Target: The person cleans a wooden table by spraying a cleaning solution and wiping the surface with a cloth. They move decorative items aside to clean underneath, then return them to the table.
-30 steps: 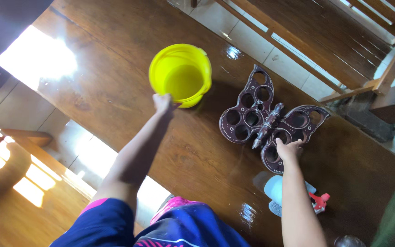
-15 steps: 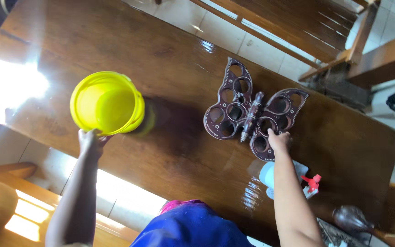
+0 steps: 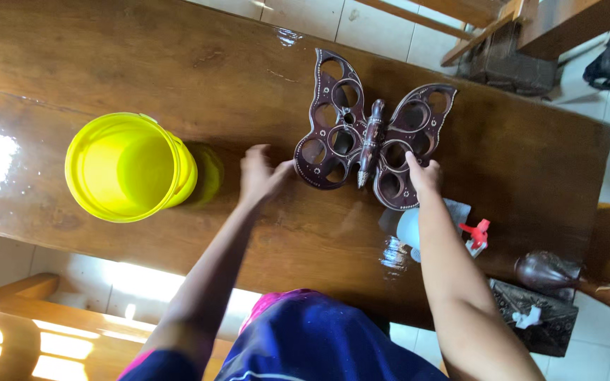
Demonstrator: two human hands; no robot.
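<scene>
Butterfly-shaped wooden holder (image 3: 361,137), dark maroon with round cut-out holes and pale dotted edging, lies flat on the glossy brown wooden table (image 3: 178,63), right of centre and close to the person. Right hand (image 3: 423,174) rests on the lower right wing, fingers curled over its edge; how firmly it grips cannot be told. Left hand (image 3: 259,173) is at the lower left wing, fingers loosely spread, thumb at the wing's rim; it encloses nothing. Yellow plastic bucket (image 3: 125,168) stands upright on the table to the left, well apart from the holder, mouth up, inside looks bare. Just behind the right forearm lies a pale blue spray bottle (image 3: 409,229) with a red trigger nozzle (image 3: 476,233), tipped on its side on a grey cloth (image 3: 455,210). Near the table's right end sit a dark glossy rounded object (image 3: 541,269) and a dark carved box with white tissue (image 3: 531,317). No labels readable. Versus half a second ago: left hand has let go of the bucket's rim and crossed over to the holder; bucket now sits free; right hand stays on the same wing.
</scene>
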